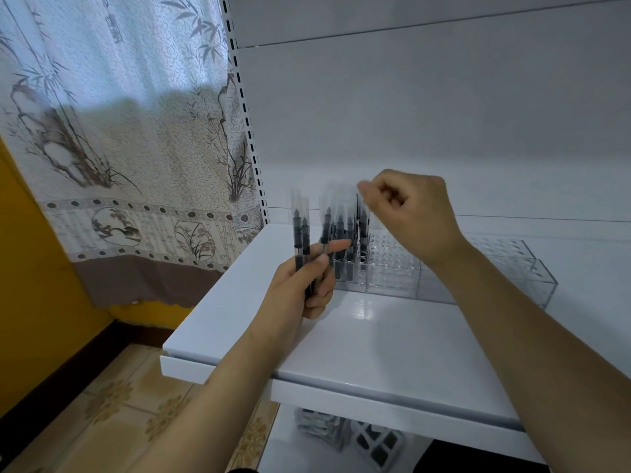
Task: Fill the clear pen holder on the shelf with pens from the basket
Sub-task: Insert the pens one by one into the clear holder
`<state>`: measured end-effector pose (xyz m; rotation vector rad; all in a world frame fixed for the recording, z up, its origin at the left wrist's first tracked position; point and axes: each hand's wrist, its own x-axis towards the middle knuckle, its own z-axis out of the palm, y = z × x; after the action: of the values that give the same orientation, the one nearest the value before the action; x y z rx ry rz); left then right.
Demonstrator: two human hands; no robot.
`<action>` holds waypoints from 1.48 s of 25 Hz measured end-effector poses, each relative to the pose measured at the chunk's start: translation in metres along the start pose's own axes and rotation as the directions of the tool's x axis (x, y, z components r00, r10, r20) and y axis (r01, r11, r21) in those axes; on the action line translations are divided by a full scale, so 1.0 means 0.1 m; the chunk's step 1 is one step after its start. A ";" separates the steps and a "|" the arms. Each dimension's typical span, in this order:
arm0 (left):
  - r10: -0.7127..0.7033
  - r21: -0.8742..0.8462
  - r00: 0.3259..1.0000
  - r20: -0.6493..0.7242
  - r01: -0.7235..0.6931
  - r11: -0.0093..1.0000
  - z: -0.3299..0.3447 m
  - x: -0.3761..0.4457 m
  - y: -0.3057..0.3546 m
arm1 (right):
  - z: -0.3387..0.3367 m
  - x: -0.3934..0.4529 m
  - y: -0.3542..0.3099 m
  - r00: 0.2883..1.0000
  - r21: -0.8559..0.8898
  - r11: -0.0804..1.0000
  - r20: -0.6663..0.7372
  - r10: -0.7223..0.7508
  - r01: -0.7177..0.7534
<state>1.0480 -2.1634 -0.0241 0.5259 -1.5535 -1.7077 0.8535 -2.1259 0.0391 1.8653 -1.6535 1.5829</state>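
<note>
Pen holder barely started

Left hand (304,281) grips spare pens (300,233); right hand (409,216) pinches one over the clear pen holder (392,268), whose slots beyond it are mostly empty.

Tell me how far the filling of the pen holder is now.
Early. Done: a few pens stand in the left end of the holder. In hand: the left hand grips a few more pens; the right hand pinches the top of one pen over the holder. Left: most holes to the right look empty, and a second holder too.
</note>
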 end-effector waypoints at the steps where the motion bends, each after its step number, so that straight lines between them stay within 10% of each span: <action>1: 0.000 -0.019 1.000 0.022 0.000 1.000 0.00 0.00 -0.01 | 0.03 -0.03 -0.07 0.998 0.035 0.999 0.065 -0.026 0.023; 4: 0.011 -0.030 0.997 0.077 -0.009 1.000 -0.01 0.00 -0.03 | 0.18 -0.12 -0.20 0.982 0.190 0.981 0.189 -0.003 -0.034; 10: 0.055 0.068 0.997 -0.058 -0.051 0.996 0.04 -0.02 0.01 | 0.11 0.01 -0.04 0.967 0.423 0.899 -0.161 0.199 -0.114; 20: 0.008 0.051 0.986 -0.169 0.000 0.999 0.02 0.03 0.02 | 0.10 0.00 0.08 0.981 0.053 0.996 -0.180 0.078 -0.070; 32: 0.033 -0.013 0.988 -0.148 -0.035 0.999 0.01 0.05 0.03 | 0.06 -0.01 0.18 0.967 -0.364 0.930 0.217 0.130 -0.043; 37: 0.115 0.079 0.979 -0.169 -0.103 0.992 0.02 0.02 0.01 | 0.02 0.00 0.08 1.000 -0.194 0.981 0.024 0.012 -0.007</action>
<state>1.0452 -2.1637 -0.0220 0.5976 -1.4928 -1.4890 0.8480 -2.1302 0.0339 1.7881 -1.7598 1.3519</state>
